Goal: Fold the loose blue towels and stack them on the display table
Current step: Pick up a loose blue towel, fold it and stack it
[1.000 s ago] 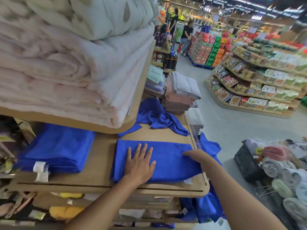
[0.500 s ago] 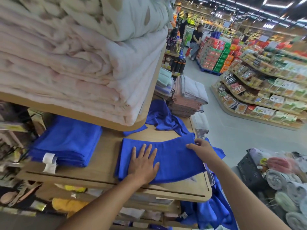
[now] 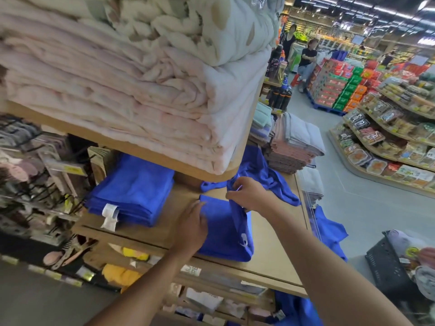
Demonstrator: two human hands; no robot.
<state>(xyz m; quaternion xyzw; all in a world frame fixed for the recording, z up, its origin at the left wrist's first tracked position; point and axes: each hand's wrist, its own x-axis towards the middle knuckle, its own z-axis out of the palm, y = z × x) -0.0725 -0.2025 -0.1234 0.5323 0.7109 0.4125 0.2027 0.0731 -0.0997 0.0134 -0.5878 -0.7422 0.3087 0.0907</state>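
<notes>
I could see the job was only partly done. A pile of folded blue towels [image 3: 134, 191] sat on the display table [image 3: 270, 262], at 9 o'clock from the hands. One blue towel [image 3: 221, 238] lay in the middle of the table, half folded.

I think two more were left. A crumpled blue towel [image 3: 261, 170] lay at 1 o'clock from it. Another blue cloth [image 3: 329, 229] hung off the table edge at 3 o'clock. Both looked unfolded.

The right hand [image 3: 247, 194] pinched a raised flap of the blue towel with curled fingers. The flap ran down from that hand toward 6 o'clock, over the flat part. The left hand [image 3: 193, 222] lay on the towel's edge at 9 o'clock. Its fingers looked mostly straight and held nothing. It was blurry, so I could not tell how hard it pressed.
</notes>
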